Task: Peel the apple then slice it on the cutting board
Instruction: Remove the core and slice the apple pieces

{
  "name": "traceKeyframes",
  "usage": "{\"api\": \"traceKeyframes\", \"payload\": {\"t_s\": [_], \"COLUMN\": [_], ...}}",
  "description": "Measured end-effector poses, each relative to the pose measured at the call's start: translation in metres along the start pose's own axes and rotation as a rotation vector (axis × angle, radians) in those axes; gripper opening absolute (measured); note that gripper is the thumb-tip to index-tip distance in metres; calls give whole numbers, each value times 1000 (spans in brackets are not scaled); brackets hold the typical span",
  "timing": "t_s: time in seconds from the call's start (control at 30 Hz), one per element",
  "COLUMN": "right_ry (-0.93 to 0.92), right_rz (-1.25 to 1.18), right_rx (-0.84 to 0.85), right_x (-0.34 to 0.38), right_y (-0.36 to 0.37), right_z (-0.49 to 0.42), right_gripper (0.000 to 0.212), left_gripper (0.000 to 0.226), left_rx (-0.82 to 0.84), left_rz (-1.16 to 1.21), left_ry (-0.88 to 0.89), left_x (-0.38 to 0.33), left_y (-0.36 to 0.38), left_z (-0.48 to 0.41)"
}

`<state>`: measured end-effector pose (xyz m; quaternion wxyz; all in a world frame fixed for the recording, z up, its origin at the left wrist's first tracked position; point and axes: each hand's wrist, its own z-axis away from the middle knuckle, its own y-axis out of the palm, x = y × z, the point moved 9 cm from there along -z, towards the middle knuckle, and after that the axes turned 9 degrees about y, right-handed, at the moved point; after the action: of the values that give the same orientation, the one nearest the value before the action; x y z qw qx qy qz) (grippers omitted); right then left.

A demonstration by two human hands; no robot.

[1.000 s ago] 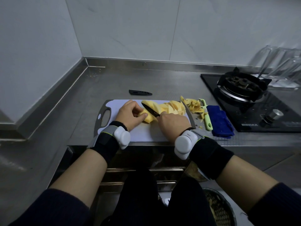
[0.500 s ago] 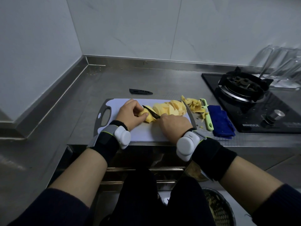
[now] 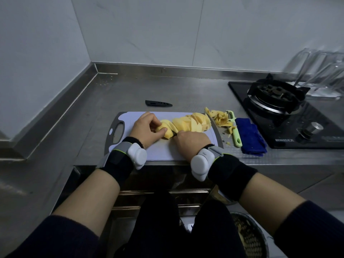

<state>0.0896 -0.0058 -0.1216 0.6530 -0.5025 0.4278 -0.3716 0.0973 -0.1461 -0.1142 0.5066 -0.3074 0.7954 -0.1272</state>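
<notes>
Black knife point(image 3: 175, 135) blade: clear above the fruit half a second ago, now sunk in, nearly hidden.
Apple piece point(image 3: 167, 130): centre of white cutting board point(image 3: 160, 152); long axis 9–3 o'clock, cut face toward 3.
Left hand point(image 3: 147, 130): fingers curled, pinning the piece.
Right hand point(image 3: 191, 141): fist round the knife.

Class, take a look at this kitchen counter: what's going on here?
A person is slicing a peeled apple on the cutting board. The left hand steadies it while the right hand grips the knife, pressed into it. Finished slices pile on the board's right; peels and a green peeler lie on the counter beside it.
</notes>
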Motion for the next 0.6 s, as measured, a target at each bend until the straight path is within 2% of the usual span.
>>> {"api": "traceKeyframes", "payload": {"t_s": [0.17, 0.33, 0.5, 0.6], "right_ry": [-28, 9, 98, 99], "right_rz": [27, 10, -148, -147], "right_rx": [-25, 38, 119, 139], "right_x": [-7, -5, -22, -25], "right_y": [3, 5, 3, 6], "right_z": [2, -6, -11, -11], "right_gripper": [22, 21, 41, 42], "left_gripper": [22, 21, 21, 21], "left_rx": [1, 15, 15, 31], "left_rz": [5, -9, 10, 25], "left_ry": [9, 3, -15, -29], "left_x": [-2, -1, -1, 0], "left_y": [0, 2, 2, 4], "left_z": [0, 0, 0, 0]}}
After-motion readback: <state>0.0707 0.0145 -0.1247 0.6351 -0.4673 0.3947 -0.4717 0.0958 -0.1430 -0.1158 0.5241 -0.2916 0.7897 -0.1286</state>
